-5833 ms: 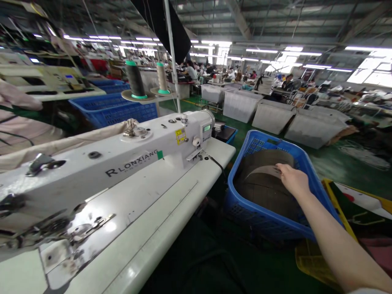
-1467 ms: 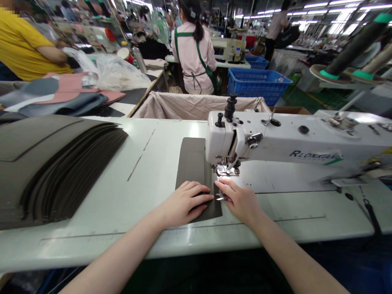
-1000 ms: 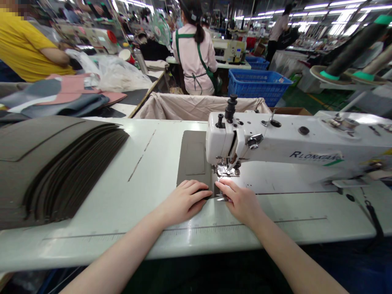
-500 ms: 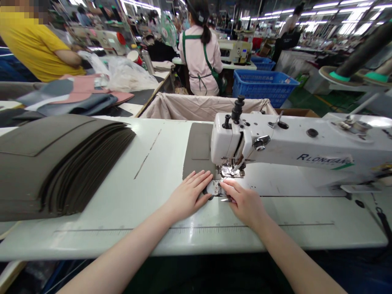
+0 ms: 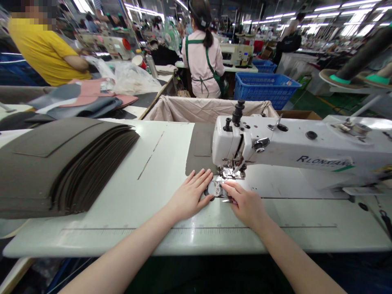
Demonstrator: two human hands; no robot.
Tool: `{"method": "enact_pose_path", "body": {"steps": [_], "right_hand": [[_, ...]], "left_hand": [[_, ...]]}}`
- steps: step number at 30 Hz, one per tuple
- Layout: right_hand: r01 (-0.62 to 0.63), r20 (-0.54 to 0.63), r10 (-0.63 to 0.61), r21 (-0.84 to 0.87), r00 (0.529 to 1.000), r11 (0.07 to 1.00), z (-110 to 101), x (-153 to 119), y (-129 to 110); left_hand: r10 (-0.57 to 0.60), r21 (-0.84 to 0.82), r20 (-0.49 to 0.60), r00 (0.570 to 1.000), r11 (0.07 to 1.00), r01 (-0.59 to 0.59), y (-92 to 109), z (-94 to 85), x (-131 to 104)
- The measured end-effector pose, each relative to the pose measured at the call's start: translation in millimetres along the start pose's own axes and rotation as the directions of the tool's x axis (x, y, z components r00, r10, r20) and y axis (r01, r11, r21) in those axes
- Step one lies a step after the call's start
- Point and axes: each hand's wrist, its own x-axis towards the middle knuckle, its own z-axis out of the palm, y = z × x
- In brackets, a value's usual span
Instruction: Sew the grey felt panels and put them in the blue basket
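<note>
Under the head of a white metal sewing machine (image 5: pixel 290 143) with dark lettering on its arm lies a flat, dark grey-brown panel (image 5: pixel 199 149), a rectangular outline showing on its surface. Its right side is partly hidden behind the machine head, and its near edge lies just beside the shiny metal presser foot (image 5: pixel 232 173). The person's left hand (image 5: pixel 190 197) is spread flat, palm down, its fingertips over that near edge, grasping nothing. The right hand (image 5: pixel 248 206) is curled, index finger pointing toward the presser foot, around a small, pointed silver tool (image 5: pixel 226 201), most of which the fingers hide. Both hands rest on the glossy, pale green tabletop (image 5: pixel 147 204), which has a ruled scale along its front. To the left sits a thick, curved stack of grey-brown panels (image 5: pixel 76 143), well apart from the left hand. Behind the table stands a bin lined with wrinkled beige cloth (image 5: pixel 199 108); beyond it are a blue plastic basket (image 5: pixel 265 87) and a co-worker in a pale pink top with green apron straps (image 5: pixel 203 57), back turned.
</note>
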Motion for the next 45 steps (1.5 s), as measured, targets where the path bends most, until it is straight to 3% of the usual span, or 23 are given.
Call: {"method": "enact_pose_path", "body": {"steps": [18,32,34,37,40,45], "right_hand": [[0.002,-0.007,-0.001,0.017,1.000,1.000,1,0,0],[-0.014,-0.031,0.015,0.014,0.999,1.000,-4,-1,-5],[-0.014,-0.039,0.015,0.011,0.999,1.000,-4,-2,-5],[-0.024,-0.039,0.024,0.002,0.999,1.000,-6,-4,-6],[-0.023,-0.026,0.023,-0.004,0.999,1.000,-8,-4,-7],[-0.016,-0.022,0.017,0.044,1.000,0.999,-17,-10,-5]], "left_hand": [[0.018,0.002,0.003,1.000,1.000,-0.018,-1,0.5,0],[0.008,-0.015,-0.055,0.998,1.000,-0.009,-1,0.6,0],[-0.038,0.021,-0.099,0.994,0.999,0.041,-1,-4.4,2],[-0.251,0.166,-0.196,0.948,0.944,0.284,-7,-13.9,-1],[-0.379,0.268,-0.266,0.886,0.854,0.445,-15,-18.4,-24],[-0.419,0.224,-0.244,0.875,0.853,0.471,-16,-15.7,-112]]}}
